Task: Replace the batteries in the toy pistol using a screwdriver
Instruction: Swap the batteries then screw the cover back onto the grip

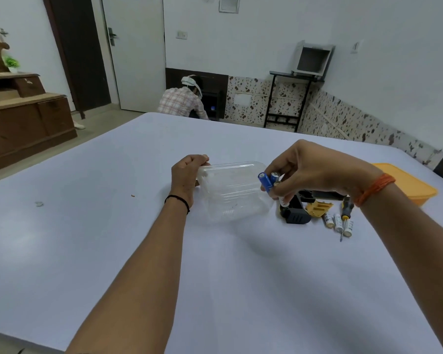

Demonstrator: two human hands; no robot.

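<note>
**Fresh batteries in hand, ready to go into the opened pistol**

The right hand [302, 172] pinches a small bunch of blue batteries [266, 181] between curled fingers and thumb, just over the near-right rim of a clear plastic container [230, 190]. The left hand [187, 175] grips that container by its far-left edge, fingers curled round the rim, holding it tilted off the table [113, 251]. It looks as if the new cells are being lifted out of the container, so the step in hand is probably fetching the replacements.

The toy pistol [296, 213], black with a yellow part [319, 207], lies just right of the container, toward the table's right side, partly hidden under the right hand. Three white batteries [339, 222], likely the spent ones, lie beside it, with the screwdriver [345, 213] resting across them.

The next move calls for setting the container down and carrying the blue cells to the pistol's battery bay, each seated the right way round; the bay itself cannot be made out here.

The loose white cells and the screwdriver crowd the pistol and could get mixed up or knocked. An orange box [407, 187] sits near the far-right edge.
</note>
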